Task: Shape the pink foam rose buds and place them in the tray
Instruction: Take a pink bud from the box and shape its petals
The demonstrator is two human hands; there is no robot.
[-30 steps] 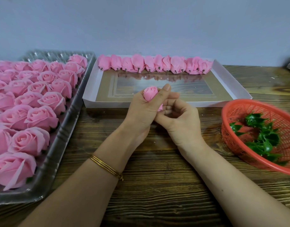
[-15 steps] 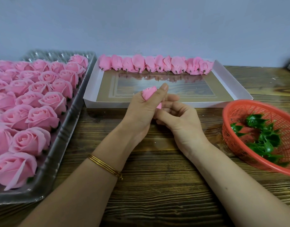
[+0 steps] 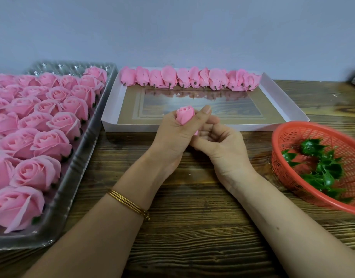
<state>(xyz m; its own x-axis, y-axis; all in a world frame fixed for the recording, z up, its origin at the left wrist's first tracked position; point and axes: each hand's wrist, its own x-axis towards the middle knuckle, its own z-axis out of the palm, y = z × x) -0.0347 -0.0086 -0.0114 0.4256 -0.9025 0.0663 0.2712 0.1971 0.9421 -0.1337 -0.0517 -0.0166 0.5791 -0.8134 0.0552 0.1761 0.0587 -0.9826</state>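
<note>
Pink foam bud (image 3: 185,115) sits in the left hand (image 3: 172,137), above the table (image 3: 192,227) and just in front of the white tray's (image 3: 281,101) near rim. Its long axis stands nearly upright, with the spiral tip pointing up and slightly away, toward the tray. The base is hidden in the fist. The left fingers are curled round it, and the thumb stands just to the right of the petals.

The right hand (image 3: 220,145) touches the left, its fingers curled in where a sliver of pink shows. I cannot tell whether they pinch it.

Along the tray's far edge lies a row of buds (image 3: 190,79), on their sides, with stubs toward the person and tips toward the wall.

On the left, a clear tray (image 3: 72,177) holds open roses (image 3: 42,127). On the right, a red basket (image 3: 293,129) holds green calyxes (image 3: 321,163).
</note>
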